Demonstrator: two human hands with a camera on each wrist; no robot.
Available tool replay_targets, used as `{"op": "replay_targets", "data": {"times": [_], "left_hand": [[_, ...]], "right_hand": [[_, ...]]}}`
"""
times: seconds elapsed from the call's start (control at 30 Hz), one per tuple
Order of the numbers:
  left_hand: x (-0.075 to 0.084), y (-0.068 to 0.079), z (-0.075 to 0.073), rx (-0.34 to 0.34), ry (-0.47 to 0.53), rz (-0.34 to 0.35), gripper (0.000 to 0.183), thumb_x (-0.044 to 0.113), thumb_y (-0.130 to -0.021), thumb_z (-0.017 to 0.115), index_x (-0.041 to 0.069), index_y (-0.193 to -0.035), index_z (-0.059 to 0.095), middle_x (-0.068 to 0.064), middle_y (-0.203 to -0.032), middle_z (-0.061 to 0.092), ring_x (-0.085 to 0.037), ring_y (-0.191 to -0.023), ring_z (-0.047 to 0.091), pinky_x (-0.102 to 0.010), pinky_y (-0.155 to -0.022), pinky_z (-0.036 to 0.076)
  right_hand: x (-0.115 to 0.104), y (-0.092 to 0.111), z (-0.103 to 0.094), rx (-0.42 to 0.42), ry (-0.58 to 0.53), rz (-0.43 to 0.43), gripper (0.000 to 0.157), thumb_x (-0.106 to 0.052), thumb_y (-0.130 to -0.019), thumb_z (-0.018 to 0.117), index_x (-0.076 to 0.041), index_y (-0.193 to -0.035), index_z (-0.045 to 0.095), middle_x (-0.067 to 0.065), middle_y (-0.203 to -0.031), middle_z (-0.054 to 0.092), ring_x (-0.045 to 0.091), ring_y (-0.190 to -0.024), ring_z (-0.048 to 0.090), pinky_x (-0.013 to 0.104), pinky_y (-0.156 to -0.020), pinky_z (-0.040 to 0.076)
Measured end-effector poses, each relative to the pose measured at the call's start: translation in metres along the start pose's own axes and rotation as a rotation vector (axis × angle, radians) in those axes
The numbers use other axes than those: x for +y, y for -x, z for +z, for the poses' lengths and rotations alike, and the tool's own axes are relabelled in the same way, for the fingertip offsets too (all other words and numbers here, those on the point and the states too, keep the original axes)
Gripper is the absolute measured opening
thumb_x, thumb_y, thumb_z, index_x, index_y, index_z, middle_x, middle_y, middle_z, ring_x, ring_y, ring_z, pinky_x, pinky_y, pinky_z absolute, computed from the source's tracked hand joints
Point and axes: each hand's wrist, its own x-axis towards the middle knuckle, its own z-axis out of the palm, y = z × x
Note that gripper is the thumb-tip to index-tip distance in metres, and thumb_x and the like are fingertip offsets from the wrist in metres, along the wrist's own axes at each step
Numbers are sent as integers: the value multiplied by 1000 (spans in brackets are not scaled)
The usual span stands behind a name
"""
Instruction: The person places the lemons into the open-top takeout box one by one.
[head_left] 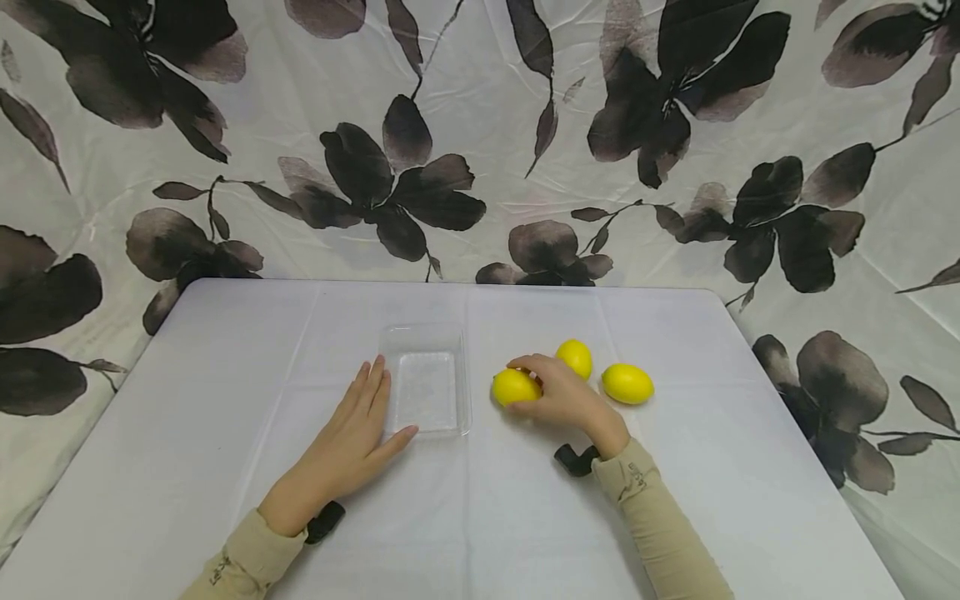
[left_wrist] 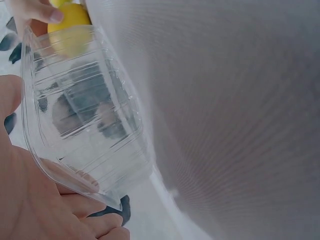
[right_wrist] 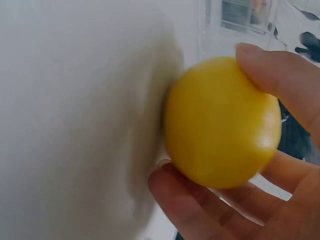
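A clear plastic container (head_left: 425, 392) stands on the white table, its hollow side up. Along its left side lies my left hand (head_left: 358, 433), fingers straight, the thumb by the near edge. In the left wrist view the palm and fingers are right beside the container's rim (left_wrist: 37, 160). To the right of the container, my right hand (head_left: 562, 400) grips a yellow lemon (head_left: 514, 387) between thumb and fingers. The right wrist view shows that lemon (right_wrist: 222, 122) close up, near the tabletop. Two more lemons lie just beyond that hand, one behind (head_left: 573, 358) and one to the right (head_left: 628, 383).
The white table (head_left: 210, 375) has rounded far corners. A cloth with dark flowers (head_left: 517, 150) hangs behind it and along its sides. Dark wrist-worn devices show at the left wrist (head_left: 325, 522) and the right wrist (head_left: 576, 460).
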Motion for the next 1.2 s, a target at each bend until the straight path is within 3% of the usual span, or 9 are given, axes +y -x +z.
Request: {"op": "replay_targets", "data": {"times": [0.43,0.83,1.2], "left_hand": [[1,-1,-2,-7,4,2,89,51,-101,49,-15,-151,15,-23,-163,-1,-39,-150,-4,-57,-118,13],[1,-1,-1,-6,6,4,90,50,-101,49,-16,-151,14,-24,-163,-2,-39,-150,-4,-56,-119,12],[2,-1,-1,-7,-1,1,90,51,-101,50,-16,-151,16,-24,-163,-1,-42,-150,0,-57,-118,13]], "right_hand": [[3,-5,9,115,-103,85,55,-22,-77,82,-9,-125,60,5,-117,63,21,-95,56,37,-86,48],[-18,-15,-10,196,-103,3,55,-24,-76,82,-8,-124,62,6,-119,65,23,-92,57,38,-82,51],[-59,-51,-18,172,-103,-80,54,-27,-77,81,-9,-125,61,4,-116,64,20,-94,57,34,-83,50]]}}
